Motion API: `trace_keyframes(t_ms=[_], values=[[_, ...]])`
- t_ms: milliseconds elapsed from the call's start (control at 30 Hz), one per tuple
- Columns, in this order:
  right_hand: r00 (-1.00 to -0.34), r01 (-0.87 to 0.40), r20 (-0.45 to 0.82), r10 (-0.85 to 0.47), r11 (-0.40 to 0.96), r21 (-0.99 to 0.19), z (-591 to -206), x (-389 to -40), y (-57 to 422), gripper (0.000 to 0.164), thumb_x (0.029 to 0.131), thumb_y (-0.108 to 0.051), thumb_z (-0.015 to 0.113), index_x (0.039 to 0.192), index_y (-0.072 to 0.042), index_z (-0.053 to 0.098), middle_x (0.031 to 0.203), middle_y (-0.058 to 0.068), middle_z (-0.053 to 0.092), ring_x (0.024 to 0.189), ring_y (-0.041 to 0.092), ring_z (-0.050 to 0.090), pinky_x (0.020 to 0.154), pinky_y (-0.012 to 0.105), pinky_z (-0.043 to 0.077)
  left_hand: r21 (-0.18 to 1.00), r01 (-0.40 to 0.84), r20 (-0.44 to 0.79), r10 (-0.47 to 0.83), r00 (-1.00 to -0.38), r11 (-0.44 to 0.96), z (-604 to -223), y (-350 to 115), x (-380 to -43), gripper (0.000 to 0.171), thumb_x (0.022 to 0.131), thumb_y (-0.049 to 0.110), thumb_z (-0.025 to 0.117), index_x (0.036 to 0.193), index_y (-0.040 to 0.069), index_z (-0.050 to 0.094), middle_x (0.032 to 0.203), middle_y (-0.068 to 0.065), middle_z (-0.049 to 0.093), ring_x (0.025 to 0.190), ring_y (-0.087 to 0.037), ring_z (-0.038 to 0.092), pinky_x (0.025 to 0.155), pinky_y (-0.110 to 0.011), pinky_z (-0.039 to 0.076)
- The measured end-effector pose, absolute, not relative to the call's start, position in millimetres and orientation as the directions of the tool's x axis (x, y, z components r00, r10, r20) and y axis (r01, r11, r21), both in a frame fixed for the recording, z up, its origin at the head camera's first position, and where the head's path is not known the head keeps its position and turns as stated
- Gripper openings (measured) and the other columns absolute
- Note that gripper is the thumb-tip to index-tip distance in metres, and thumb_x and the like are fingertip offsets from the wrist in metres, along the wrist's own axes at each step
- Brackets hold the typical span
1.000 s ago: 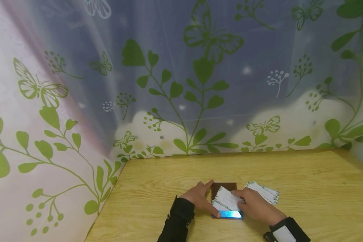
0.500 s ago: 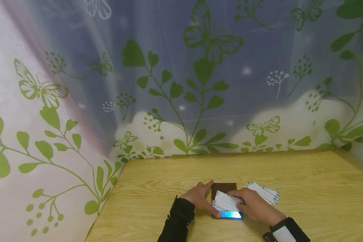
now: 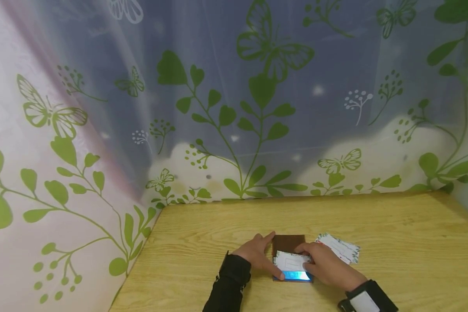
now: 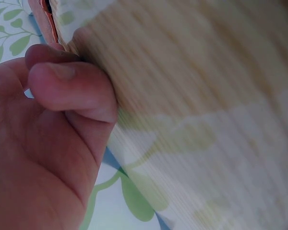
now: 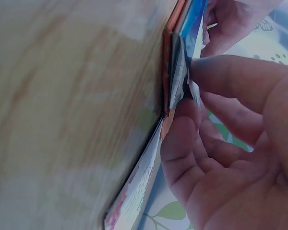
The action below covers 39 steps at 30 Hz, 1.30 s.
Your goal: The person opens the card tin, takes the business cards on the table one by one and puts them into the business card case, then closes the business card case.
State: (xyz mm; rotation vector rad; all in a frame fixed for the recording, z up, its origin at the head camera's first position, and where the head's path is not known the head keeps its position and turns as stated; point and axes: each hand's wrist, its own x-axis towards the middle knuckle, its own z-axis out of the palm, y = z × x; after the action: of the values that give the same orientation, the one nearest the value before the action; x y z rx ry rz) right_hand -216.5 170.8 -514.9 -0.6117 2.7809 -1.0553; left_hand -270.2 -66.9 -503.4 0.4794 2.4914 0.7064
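Note:
On the table lies a flat brown card holder with a shiny blue strip along its near end. A white card with leafy trim lies over it, its lower edge at the strip. My right hand pinches this card's right side between thumb and fingers; the right wrist view shows the pinch close up, at the holder's layered edge. My left hand spreads along the holder's left side, thumb pressing the strip's corner and index finger at the far corner. Its other fingers bend over the table in the left wrist view.
More white leafy cards lie fanned on the wood-grain table, just beyond my right hand. A curtain printed with leaves and butterflies hangs behind the table and along its left side.
The card in my right hand has slid toward me and straightened, so more brown of the holder shows above it. The left hand stays in place.

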Motion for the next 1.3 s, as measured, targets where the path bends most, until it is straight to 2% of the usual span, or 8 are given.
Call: trace_keyframes(t_ms=[67, 233, 400, 700, 933, 1167, 1233, 1300], values=[[-0.921, -0.314, 0.038, -0.387, 0.681, -0.661, -513.5, -216.0, 170.0, 0.024, 0.089, 0.003, 0.074, 0.112, -0.002, 0.073, 0.109, 0.004, 0.072, 0.101, 0.024, 0.065, 0.084, 0.044, 0.055, 0.563, 0.192, -0.369, 0.452, -0.812, 0.804, -503.5, -66.9, -270.7, 0.118, 0.070, 0.048, 0.095, 0.165, 0.029, 0.029, 0.162, -0.018, 0.034, 0.144, -0.039, 0.042, 0.107, -0.052, 0.047], [-0.909, -0.343, 0.060, -0.413, 0.658, -0.670, -514.1, -215.9, 171.7, 0.020, 0.089, 0.003, 0.074, 0.108, -0.004, 0.076, 0.106, 0.002, 0.071, 0.096, 0.020, 0.062, 0.078, 0.034, 0.054, 0.564, 0.181, -0.381, 0.449, -0.808, 0.806, -503.3, -66.9, -270.0, 0.118, 0.070, 0.049, 0.095, 0.166, 0.030, 0.028, 0.165, -0.018, 0.030, 0.146, -0.040, 0.038, 0.109, -0.055, 0.045], [-0.888, -0.383, 0.077, -0.453, 0.638, -0.668, -515.9, -217.0, 174.3, 0.018, 0.090, 0.000, 0.075, 0.108, -0.004, 0.077, 0.105, 0.001, 0.073, 0.095, 0.021, 0.062, 0.077, 0.034, 0.054, 0.562, 0.175, -0.388, 0.445, -0.807, 0.808, -503.8, -66.6, -269.7, 0.118, 0.071, 0.050, 0.094, 0.166, 0.030, 0.027, 0.166, -0.019, 0.028, 0.148, -0.041, 0.035, 0.110, -0.057, 0.043], [-0.899, -0.353, 0.063, -0.433, 0.634, -0.688, -516.8, -216.3, 176.4, 0.016, 0.090, -0.003, 0.077, 0.106, -0.005, 0.075, 0.098, -0.002, 0.068, 0.088, 0.013, 0.060, 0.073, 0.029, 0.053, 0.558, 0.179, -0.381, 0.442, -0.812, 0.810, -502.8, -65.9, -269.0, 0.119, 0.069, 0.050, 0.095, 0.166, 0.030, 0.029, 0.164, -0.017, 0.032, 0.146, -0.040, 0.038, 0.109, -0.055, 0.044], [-0.874, -0.410, 0.093, -0.477, 0.623, -0.667, -520.5, -218.9, 179.0, 0.013, 0.091, -0.004, 0.077, 0.105, -0.006, 0.077, 0.099, -0.003, 0.070, 0.086, 0.012, 0.058, 0.071, 0.030, 0.051, 0.556, 0.175, -0.379, 0.435, -0.817, 0.813, -503.2, -65.8, -268.6, 0.119, 0.069, 0.050, 0.095, 0.166, 0.031, 0.028, 0.165, -0.017, 0.031, 0.146, -0.040, 0.039, 0.109, -0.055, 0.045], [-0.867, -0.421, 0.096, -0.489, 0.616, -0.665, -521.6, -220.8, 180.1, 0.015, 0.095, -0.005, 0.072, 0.106, -0.003, 0.081, 0.102, 0.000, 0.075, 0.094, 0.019, 0.063, 0.074, 0.032, 0.052, 0.575, 0.170, -0.383, 0.447, -0.809, 0.800, -504.1, -66.4, -270.3, 0.118, 0.070, 0.048, 0.095, 0.166, 0.030, 0.028, 0.165, -0.017, 0.031, 0.147, -0.040, 0.038, 0.109, -0.055, 0.045], [-0.875, -0.406, 0.085, -0.477, 0.627, -0.665, -520.2, -220.0, 178.9, 0.017, 0.096, -0.005, 0.070, 0.110, -0.001, 0.079, 0.105, 0.003, 0.075, 0.097, 0.020, 0.062, 0.076, 0.035, 0.053, 0.578, 0.168, -0.384, 0.448, -0.807, 0.799, -504.8, -66.3, -271.1, 0.118, 0.070, 0.049, 0.095, 0.166, 0.030, 0.028, 0.165, -0.017, 0.030, 0.147, -0.041, 0.037, 0.109, -0.055, 0.044], [-0.896, -0.374, 0.074, -0.438, 0.655, -0.657, -518.3, -217.7, 177.1, 0.020, 0.097, -0.004, 0.067, 0.115, 0.000, 0.076, 0.110, 0.005, 0.073, 0.102, 0.024, 0.062, 0.084, 0.041, 0.054, 0.576, 0.170, -0.385, 0.448, -0.806, 0.800, -506.2, -66.4, -272.4, 0.118, 0.070, 0.050, 0.095, 0.166, 0.030, 0.028, 0.166, -0.018, 0.028, 0.148, -0.041, 0.036, 0.110, -0.055, 0.044]])
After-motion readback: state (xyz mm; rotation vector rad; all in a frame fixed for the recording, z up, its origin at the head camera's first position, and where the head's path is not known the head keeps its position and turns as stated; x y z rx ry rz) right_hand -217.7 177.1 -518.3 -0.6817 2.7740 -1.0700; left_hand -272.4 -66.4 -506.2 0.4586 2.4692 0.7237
